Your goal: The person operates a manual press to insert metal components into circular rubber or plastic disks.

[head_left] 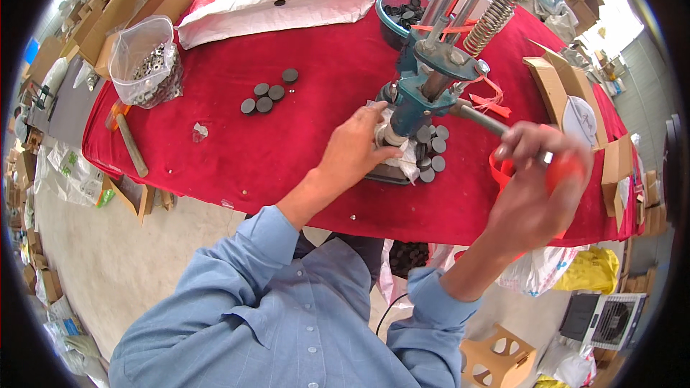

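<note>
A dark green hand press (424, 97) with steel columns and a coil spring (497, 14) stands at the right of the table. My left hand (352, 147) reaches to the foot of its ram, thumb and fingers curled round a small piece there. What they pinch is mostly hidden. My right hand (543, 183), slightly blurred, is wrapped round the red-ended lever (480, 116) of the press. Beside the press base, close to my left hand, lie several black round discs (437, 145) and a crumpled white wrapping (408, 165).
More black discs (264, 91) lie mid-table on the red cloth (230, 144). A clear bag of small metal parts (147, 68), a hammer (131, 145) and a large white sack (277, 0) are left and behind. A teal bowl (392, 26) of black pieces stands behind the press.
</note>
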The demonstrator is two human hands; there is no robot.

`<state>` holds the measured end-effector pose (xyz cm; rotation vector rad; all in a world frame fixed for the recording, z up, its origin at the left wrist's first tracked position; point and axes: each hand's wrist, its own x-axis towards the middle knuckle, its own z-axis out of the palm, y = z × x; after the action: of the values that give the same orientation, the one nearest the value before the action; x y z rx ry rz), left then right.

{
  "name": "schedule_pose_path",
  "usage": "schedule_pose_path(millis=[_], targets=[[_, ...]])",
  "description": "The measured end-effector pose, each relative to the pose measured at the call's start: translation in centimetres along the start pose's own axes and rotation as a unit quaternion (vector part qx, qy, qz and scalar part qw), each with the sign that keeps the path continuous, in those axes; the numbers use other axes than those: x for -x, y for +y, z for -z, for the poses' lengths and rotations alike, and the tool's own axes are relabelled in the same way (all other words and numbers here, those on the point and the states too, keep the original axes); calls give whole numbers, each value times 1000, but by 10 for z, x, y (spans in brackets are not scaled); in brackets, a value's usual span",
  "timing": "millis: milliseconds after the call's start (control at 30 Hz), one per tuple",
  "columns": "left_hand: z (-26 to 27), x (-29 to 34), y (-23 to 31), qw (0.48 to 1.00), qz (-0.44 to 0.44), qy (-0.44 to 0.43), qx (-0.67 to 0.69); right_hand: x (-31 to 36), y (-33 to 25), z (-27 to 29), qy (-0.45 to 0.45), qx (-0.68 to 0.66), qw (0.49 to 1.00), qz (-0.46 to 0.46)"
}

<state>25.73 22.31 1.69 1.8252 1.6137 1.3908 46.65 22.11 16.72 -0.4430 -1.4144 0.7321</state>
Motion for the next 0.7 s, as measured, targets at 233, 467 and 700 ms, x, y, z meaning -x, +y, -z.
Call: schedule_pose_path(millis=[233, 467, 700], targets=[[79, -31, -95, 911, -24, 171, -375, 137, 39, 12, 37, 2, 997, 70], [88, -33, -141, 918, 37, 98, -381, 98, 26, 20, -3, 23, 997, 77], [59, -14, -78, 991, 22, 38, -124, -9, 2, 7, 13, 66, 998, 19]])
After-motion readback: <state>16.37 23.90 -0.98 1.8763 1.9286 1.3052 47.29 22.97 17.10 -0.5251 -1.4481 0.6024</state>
